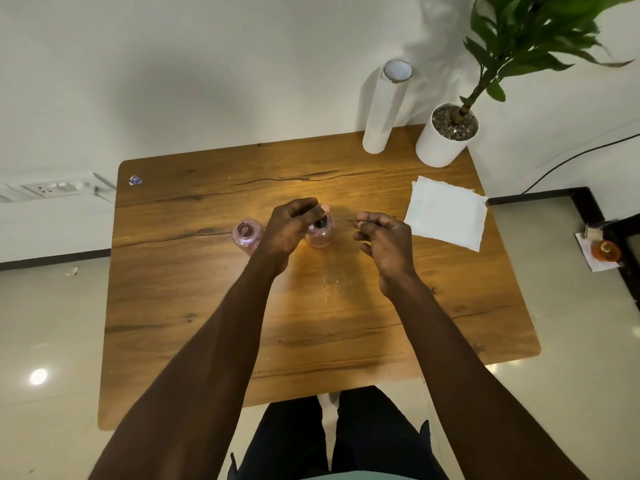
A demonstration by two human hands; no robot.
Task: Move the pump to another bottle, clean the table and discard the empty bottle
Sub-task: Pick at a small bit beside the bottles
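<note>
On grained wood, left hand (pixel 289 223) fingers pinch dark pump (pixel 318 224) atop clear bottle (pixel 320 235); right hand (pixel 384 240) fingers loosely curled.

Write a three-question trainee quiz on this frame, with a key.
1. True or false: the left bottle has an open neck.
2. Which hand is on the pump at the right bottle? A) left hand B) right hand C) both
3. Fill in: the folded tissue lies on the table to the ___ of the hands.

Key: 1 true. 2 A; the right hand is beside the bottle, apart from it and holding nothing. 3 right, near the paper roll and plant pot.
</note>
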